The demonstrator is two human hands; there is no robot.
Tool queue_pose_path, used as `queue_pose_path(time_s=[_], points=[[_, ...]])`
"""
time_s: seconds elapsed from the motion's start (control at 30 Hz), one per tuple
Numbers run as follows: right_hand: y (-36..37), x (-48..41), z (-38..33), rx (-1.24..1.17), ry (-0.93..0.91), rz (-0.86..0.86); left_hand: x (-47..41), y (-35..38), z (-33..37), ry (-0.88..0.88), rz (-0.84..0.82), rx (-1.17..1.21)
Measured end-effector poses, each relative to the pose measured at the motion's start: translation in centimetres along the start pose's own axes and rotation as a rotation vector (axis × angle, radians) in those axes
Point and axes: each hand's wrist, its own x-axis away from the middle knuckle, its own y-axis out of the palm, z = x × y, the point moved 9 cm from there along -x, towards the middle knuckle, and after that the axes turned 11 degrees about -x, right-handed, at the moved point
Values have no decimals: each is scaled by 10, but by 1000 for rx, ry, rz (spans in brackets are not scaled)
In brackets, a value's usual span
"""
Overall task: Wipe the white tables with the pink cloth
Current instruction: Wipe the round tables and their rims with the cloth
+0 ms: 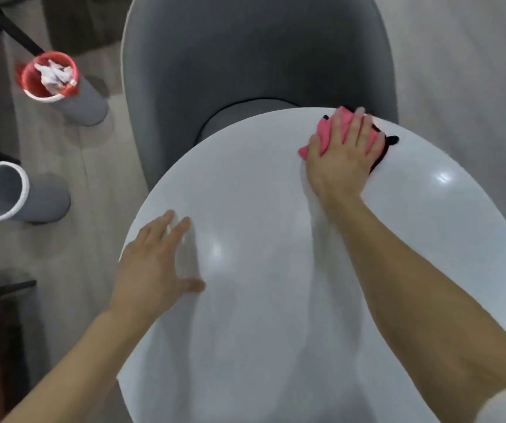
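Pink cloth (328, 134) — white table (261, 300) — grey chair (245, 56)

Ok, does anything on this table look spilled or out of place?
No spill shows on the white table. One oddity: a black piece pokes out from under the right hand, beside the pink cloth at the far rim. What it is cannot be told.

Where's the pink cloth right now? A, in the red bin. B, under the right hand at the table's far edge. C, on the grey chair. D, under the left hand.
B: the right hand presses flat on the pink cloth at the white table's far edge; the left hand has no cloth under it.
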Motion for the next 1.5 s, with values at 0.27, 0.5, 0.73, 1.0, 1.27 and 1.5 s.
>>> queue_pose_path(time_s=[0.27, 0.5, 0.73, 1.0, 1.27, 1.5], points=[[99, 108, -257, -16, -695, -302, 2, 2, 2, 53, -1, -51], [62, 49, -154, -54, -555, -186, 3, 0, 14, 50, -77, -73], [-15, -4, 55, -13, -191, -83, -1, -33, 122, 211, 34, -143], [-110, 118, 287, 5, 138, 39, 31, -30, 337, 583, 95, -260], [-128, 286, 329, 11, 220, -115, 80, 19, 411, 672, -35, -492], [-114, 143, 307, -19, 68, -88, 74, 28, 411, 644, -28, -519]])
